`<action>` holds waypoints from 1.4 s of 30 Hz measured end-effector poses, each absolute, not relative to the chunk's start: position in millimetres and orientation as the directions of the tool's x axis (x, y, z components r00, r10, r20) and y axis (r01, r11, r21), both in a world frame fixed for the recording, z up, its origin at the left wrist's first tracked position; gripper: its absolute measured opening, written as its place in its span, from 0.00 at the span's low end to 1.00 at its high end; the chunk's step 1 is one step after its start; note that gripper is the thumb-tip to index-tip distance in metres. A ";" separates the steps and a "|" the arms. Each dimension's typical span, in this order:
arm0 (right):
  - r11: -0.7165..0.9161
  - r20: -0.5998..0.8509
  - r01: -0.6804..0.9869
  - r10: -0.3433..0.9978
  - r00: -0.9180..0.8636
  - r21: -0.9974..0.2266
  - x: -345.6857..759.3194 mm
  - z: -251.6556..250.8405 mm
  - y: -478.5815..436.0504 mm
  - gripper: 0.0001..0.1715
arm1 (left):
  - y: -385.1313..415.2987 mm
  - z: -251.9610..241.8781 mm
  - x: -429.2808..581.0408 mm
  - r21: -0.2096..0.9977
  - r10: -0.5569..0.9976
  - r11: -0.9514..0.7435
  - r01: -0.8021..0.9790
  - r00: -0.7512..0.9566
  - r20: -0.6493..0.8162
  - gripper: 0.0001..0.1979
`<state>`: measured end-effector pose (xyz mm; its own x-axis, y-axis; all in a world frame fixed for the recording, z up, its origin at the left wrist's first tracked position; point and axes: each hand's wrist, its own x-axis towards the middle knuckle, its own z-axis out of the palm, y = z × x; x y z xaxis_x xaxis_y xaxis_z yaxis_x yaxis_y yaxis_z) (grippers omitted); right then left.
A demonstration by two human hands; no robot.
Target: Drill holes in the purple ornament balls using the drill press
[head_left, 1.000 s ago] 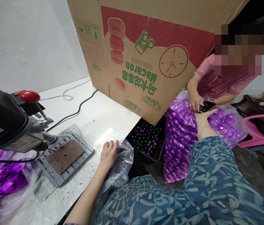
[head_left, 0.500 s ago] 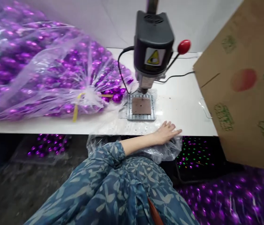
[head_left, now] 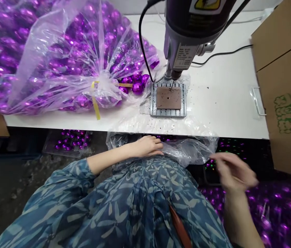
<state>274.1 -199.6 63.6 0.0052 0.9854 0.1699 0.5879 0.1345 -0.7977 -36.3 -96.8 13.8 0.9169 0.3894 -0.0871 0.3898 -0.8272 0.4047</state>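
My left hand (head_left: 147, 146) rests palm down on the clear plastic bag (head_left: 186, 151) that hangs along the table's front edge, its fingers loosely stretched. Close to the bag's right end is my right hand (head_left: 234, 172), blurred by motion; the fingertips reach the plastic, but I cannot see whether they grip it. Beyond the bag stands a dark bench drill (head_left: 194, 34), its thin bit above a brown square plate (head_left: 168, 98) with a small hole. This plate lies on a slotted metal base (head_left: 168, 113) strewn with dark specks.
A tied bag of shiny purple balls (head_left: 65, 58) fills the table's left side. Some loose purple balls (head_left: 137, 88) lie beside its knot. A cardboard box (head_left: 287, 103) stands at the right. More purple balls (head_left: 277, 213) are below right. A black cable (head_left: 225, 54) crosses the table.
The view has tilted down and come closer to the drill. My left hand has drawn back leftward from the table edge to the middle of the bag. My right hand has come into view.
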 end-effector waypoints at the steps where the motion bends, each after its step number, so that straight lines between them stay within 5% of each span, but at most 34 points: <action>1: 0.163 0.132 0.612 0.987 -0.097 -0.774 262.3 53.3 -196.3 0.27 | -101.5 7.9 -43.0 0.418 0.428 -0.785 0.457 0.888 -0.167 0.22; 5: 0.217 -0.148 0.720 0.901 -0.407 -0.659 221.2 11.4 -164.7 0.34 | -119.0 -15.2 -58.7 0.549 0.521 -0.577 0.604 0.791 -0.321 0.24; 10: 0.162 -0.529 0.833 0.705 -0.472 -0.528 226.5 0.6 -143.0 0.29 | -131.4 -18.3 -65.9 0.902 0.484 -0.159 0.402 0.828 -0.284 0.17; 15: 0.130 -0.647 0.857 0.602 -0.468 -0.499 249.3 34.3 -145.6 0.36 | -119.9 15.1 -70.4 0.952 0.434 0.004 0.306 0.857 -0.278 0.25; 18: 0.126 -0.649 0.861 0.606 -0.461 -0.493 255.5 48.9 -146.7 0.41 | -102.8 40.4 -70.9 0.954 0.408 -0.101 0.284 0.886 -0.220 0.23; 21: 0.128 -0.634 0.858 0.621 -0.461 -0.498 259.5 53.8 -146.2 0.49 | -78.8 56.9 -70.2 0.911 0.585 -0.263 0.318 0.803 -0.111 0.18; 26: 0.109 -0.616 0.826 0.614 -0.493 -0.553 263.4 59.6 -142.7 0.58 | -14.5 58.3 -69.4 0.655 0.869 -0.448 0.608 0.470 0.158 0.11; 29: 0.084 -0.585 0.787 0.621 -0.521 -0.612 264.0 66.7 -138.3 0.59 | 33.2 49.6 -66.6 0.448 0.927 -0.360 0.818 0.262 0.267 0.12; 33: 0.046 -0.503 0.733 0.699 -0.509 -0.678 268.1 80.3 -130.1 0.52 | 79.7 33.5 -61.7 0.319 0.968 -0.244 0.916 0.208 0.143 0.21; 36: 0.032 -0.395 0.693 0.803 -0.447 -0.720 277.8 95.8 -122.6 0.42 | 90.7 25.0 -64.4 0.378 0.969 -0.245 0.893 0.221 0.108 0.20; 38: 0.037 -0.305 0.667 0.869 -0.389 -0.744 287.1 108.4 -116.4 0.37 | 87.5 24.1 -68.2 0.528 0.959 -0.277 0.803 0.198 0.201 0.18; 42: 0.094 -0.099 0.613 0.957 -0.274 -0.784 302.1 132.6 -98.5 0.28 | 67.4 32.7 -66.6 0.914 0.961 -0.276 0.297 0.100 0.258 0.20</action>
